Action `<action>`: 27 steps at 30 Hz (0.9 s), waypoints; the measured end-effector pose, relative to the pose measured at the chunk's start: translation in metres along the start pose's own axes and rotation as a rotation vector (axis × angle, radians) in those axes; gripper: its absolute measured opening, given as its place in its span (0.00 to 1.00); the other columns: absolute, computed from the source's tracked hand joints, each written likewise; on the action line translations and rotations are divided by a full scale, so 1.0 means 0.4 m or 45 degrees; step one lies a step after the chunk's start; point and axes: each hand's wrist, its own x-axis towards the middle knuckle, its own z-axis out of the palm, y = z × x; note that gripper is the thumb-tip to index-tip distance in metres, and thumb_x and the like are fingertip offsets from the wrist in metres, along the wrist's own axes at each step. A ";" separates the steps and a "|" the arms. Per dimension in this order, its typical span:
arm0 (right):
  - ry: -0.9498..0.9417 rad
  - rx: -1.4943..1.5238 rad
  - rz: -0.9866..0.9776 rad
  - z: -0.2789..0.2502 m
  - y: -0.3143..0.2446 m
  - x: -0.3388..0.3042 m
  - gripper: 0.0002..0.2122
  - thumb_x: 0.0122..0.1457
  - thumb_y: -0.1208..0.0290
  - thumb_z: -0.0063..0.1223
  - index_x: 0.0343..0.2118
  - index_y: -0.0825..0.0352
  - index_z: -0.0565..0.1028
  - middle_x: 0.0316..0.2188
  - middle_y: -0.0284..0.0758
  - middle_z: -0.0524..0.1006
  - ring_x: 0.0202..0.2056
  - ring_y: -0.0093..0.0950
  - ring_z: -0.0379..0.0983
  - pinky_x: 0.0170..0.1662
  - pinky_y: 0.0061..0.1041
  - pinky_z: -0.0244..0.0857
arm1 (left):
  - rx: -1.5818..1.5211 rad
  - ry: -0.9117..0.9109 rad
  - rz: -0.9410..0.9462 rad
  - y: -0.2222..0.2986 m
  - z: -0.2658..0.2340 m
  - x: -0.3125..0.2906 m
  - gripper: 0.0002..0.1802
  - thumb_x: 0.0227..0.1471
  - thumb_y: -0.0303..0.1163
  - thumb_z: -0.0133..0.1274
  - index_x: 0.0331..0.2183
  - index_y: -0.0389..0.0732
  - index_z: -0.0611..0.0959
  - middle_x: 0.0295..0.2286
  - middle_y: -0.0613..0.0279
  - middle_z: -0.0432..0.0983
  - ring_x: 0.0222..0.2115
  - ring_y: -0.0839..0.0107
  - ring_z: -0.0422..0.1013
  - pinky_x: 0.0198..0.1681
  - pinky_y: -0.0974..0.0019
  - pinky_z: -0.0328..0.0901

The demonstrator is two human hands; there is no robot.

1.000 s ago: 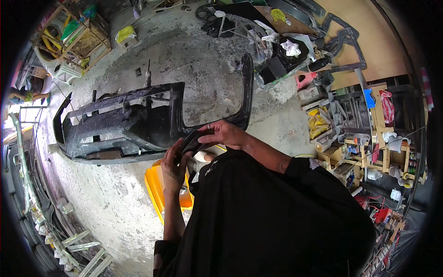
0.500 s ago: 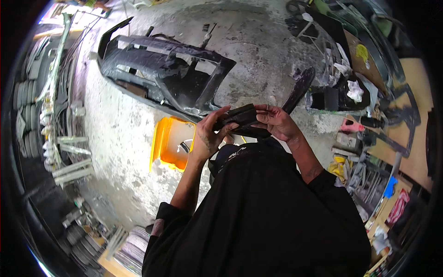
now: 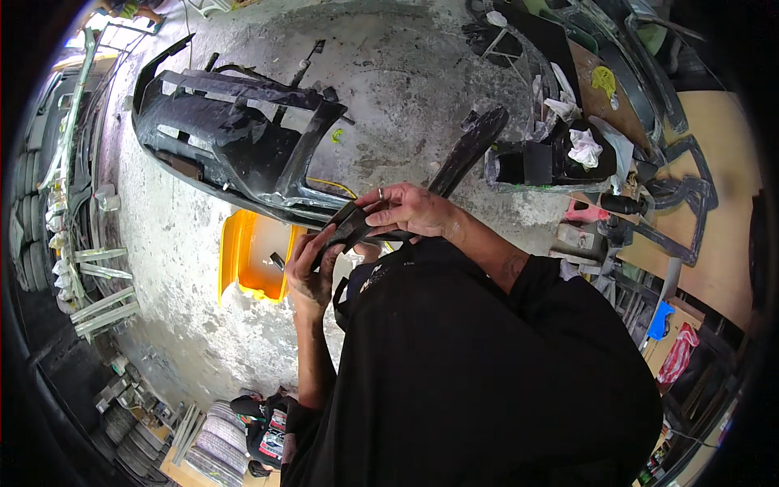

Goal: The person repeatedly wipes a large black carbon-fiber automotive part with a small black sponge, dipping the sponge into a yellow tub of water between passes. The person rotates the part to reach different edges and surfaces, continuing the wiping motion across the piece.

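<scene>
My left hand [image 3: 312, 268] grips one end of a dark flat strip [image 3: 350, 227], its thumb and fingers closed around it. My right hand [image 3: 414, 213], with a ring on one finger, pinches the same strip from the other side. Both hands are close together in front of my black shirt. A long black car trim piece [image 3: 471, 150] slants away from behind my right hand toward the upper right; its lower end is hidden. Beyond my hands, a large black car bumper [image 3: 251, 146] lies on the floor at the upper left.
A yellow cut-open container [image 3: 231, 252] stands left of my left hand. At the right are a black bin-like part [image 3: 535, 162], a white crumpled cloth [image 3: 584, 148] and a wooden board [image 3: 714, 219]. Stacked tyres [image 3: 219, 438] and dark printed fabric [image 3: 272, 430] are at the lower left.
My right hand has slid left and turned over the strip, closer to my left hand. The strip is now tilted differently. The whole view has shifted, so the surroundings appear further left.
</scene>
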 end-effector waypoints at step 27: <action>-0.042 -0.471 0.054 0.073 0.000 -0.003 0.16 0.62 0.77 0.62 0.51 0.75 0.73 0.42 0.43 0.82 0.41 0.25 0.81 0.47 0.23 0.77 | -0.050 -0.012 -0.115 0.019 -0.042 -0.080 0.23 0.51 0.28 0.68 0.50 0.39 0.84 0.37 0.55 0.79 0.38 0.60 0.78 0.42 0.61 0.73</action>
